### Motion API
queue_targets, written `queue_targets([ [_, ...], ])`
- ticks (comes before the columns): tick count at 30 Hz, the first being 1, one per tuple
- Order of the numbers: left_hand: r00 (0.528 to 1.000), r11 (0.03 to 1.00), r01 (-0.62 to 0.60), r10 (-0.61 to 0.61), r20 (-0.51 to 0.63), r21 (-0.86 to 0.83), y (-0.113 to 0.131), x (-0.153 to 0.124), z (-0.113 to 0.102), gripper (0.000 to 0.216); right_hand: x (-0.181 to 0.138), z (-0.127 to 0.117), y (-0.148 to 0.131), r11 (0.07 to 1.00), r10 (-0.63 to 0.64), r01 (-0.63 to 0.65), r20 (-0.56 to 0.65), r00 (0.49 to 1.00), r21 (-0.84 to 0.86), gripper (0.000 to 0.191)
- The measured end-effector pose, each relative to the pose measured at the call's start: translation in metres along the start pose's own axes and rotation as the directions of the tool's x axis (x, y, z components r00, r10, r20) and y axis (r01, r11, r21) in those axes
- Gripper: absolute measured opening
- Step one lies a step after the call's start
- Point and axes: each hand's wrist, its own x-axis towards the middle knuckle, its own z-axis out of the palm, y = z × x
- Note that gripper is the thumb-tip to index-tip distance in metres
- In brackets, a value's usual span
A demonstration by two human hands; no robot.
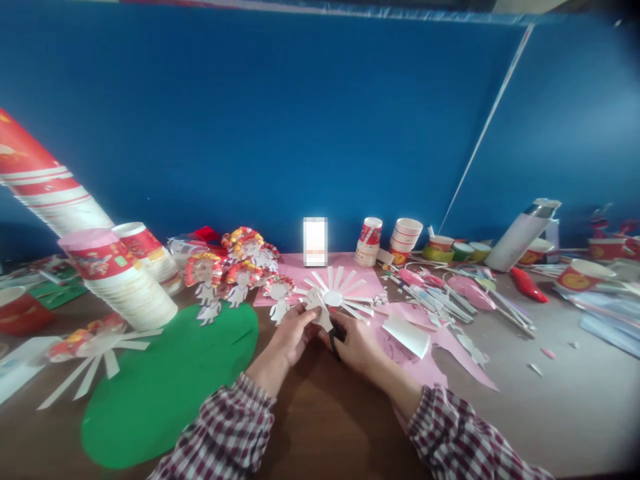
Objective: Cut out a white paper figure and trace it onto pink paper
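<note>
My left hand (295, 329) pinches a small piece of white paper (320, 313) above the table's near middle. Black-handled scissors (334, 339) are in my right hand (361, 343), its fingers wrapped round the loops. The blades reach up to the paper and are partly hidden by it. Just behind my hands lies a white paper cup cut into spread strips (333, 298), resting on a pink sheet (285, 267). Beside my left hand are several paper figures with red and yellow frilled tops (243, 280).
A green oval sheet (175, 387) lies on the left, near leaning stacks of paper cups (125, 293). Two cup stacks (369, 243) stand at the back. Pink offcuts (415, 360), sticks and a red pepper-shaped thing (529, 285) lie on the right. A blue wall (250, 120) rises behind.
</note>
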Motion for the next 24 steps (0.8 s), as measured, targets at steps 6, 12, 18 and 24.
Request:
queue_targets([
  [6, 1.000, 1.000, 0.007, -0.007, -0.006, -0.014, -0.0010, -0.0011, 0.0013, 0.019, 0.0005, 0.0001, 0.0000, 1.000, -0.019, 0.019, 0.006, 1.000, 0.000, 0.023],
  [12, 1.000, 1.000, 0.000, 0.000, 0.002, 0.004, -0.0033, 0.0029, -0.0009, 0.018, 0.0003, -0.0003, -0.0027, 1.000, 0.009, -0.009, -0.009, 1.000, -0.029, 0.025],
  [18, 1.000, 1.000, 0.018, -0.018, 0.007, -0.006, -0.0055, 0.0029, -0.0033, 0.018, -0.0004, 0.0009, -0.0014, 1.000, 0.008, -0.008, 0.003, 1.000, -0.003, 0.022],
  [24, 1.000, 1.000, 0.017, -0.016, 0.016, -0.026, -0.0051, 0.0040, -0.0033, 0.019, -0.0017, 0.0010, -0.0022, 1.000, -0.007, 0.007, 0.004, 1.000, 0.016, 0.024],
])
